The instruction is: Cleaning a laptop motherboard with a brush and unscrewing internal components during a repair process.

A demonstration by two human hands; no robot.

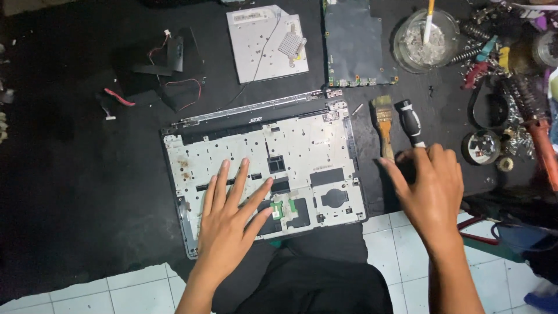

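A stripped laptop base (302, 145), with a silver metal plate full of holes, lies on a black mat. My left hand (229, 218) rests flat on its lower left part, fingers spread, holding nothing. My right hand (430, 189) hovers off the base's right edge with fingers loosely apart, its fingertips near the handle of a paintbrush (383, 125) and a black-and-white screwdriver (410, 122). I cannot tell whether the fingers touch either tool.
On the black mat (70, 174) lie an optical drive (264, 40), a circuit board (354, 43), black parts with red wires (165, 64) and a glass ashtray (424, 40). Tools and springs (505, 52) crowd the right. White floor tiles (139, 291) show below.
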